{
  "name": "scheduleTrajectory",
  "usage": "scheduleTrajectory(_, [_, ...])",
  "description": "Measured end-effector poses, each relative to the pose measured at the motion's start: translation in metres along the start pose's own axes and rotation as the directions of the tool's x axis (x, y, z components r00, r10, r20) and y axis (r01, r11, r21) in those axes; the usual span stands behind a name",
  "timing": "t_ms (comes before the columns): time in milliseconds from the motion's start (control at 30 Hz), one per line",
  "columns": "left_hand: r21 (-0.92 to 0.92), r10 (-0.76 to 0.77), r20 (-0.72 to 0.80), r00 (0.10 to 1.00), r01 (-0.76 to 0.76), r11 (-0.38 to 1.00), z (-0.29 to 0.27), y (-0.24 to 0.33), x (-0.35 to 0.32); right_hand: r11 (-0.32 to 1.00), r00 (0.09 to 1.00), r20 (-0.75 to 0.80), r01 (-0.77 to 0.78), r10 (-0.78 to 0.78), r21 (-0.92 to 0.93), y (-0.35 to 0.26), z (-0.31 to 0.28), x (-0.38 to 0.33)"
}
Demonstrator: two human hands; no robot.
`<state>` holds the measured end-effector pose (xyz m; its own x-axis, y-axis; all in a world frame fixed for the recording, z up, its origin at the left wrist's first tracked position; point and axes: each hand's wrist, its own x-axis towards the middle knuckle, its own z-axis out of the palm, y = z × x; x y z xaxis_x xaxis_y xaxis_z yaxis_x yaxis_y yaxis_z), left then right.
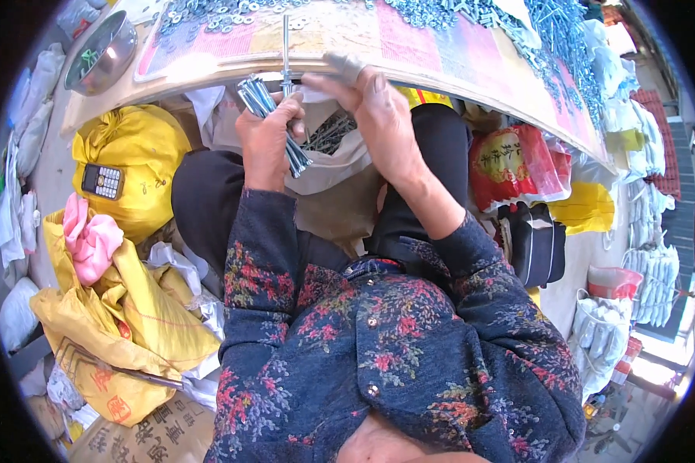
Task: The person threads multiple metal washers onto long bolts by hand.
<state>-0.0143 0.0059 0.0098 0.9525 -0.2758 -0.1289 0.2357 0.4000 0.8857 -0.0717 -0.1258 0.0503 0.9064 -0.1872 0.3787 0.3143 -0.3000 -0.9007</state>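
Note:
My left hand is closed around a bundle of long silvery bolts, whose other ends stick out below the fingers. Between thumb and fingers of the same hand one long bolt stands upright, with small metal pieces, seemingly a nut or washers, low on its shaft. To its right is my right hand, fingers stretched toward that bolt and partly blurred. A grey wrap covers one of its fingertips. Nothing shows in the right hand. Below the hands, a pale bag between my knees holds many more long bolts.
Ahead, a table carries loose washers and heaps of small metal hardware. A metal bowl stands at its left end. Left are a yellow bag with a phone on it and yellow sacks; right, a red bag.

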Motion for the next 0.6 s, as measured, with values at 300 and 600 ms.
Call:
scheduleTrajectory(300, [-0.148,0.025,0.03,0.999,-0.02,0.989,-0.001,-0.006,0.008,0.997,0.981,0.194,-0.03,0.016,0.067,-0.041,0.007,-0.005])
scheduleTrajectory(600, [-0.446,-0.137,0.024,0.99,0.133,0.885,-0.005,0.001,0.006,0.986,0.985,0.105,0.148,-0.139,-0.079,-0.042,0.018,-0.001])
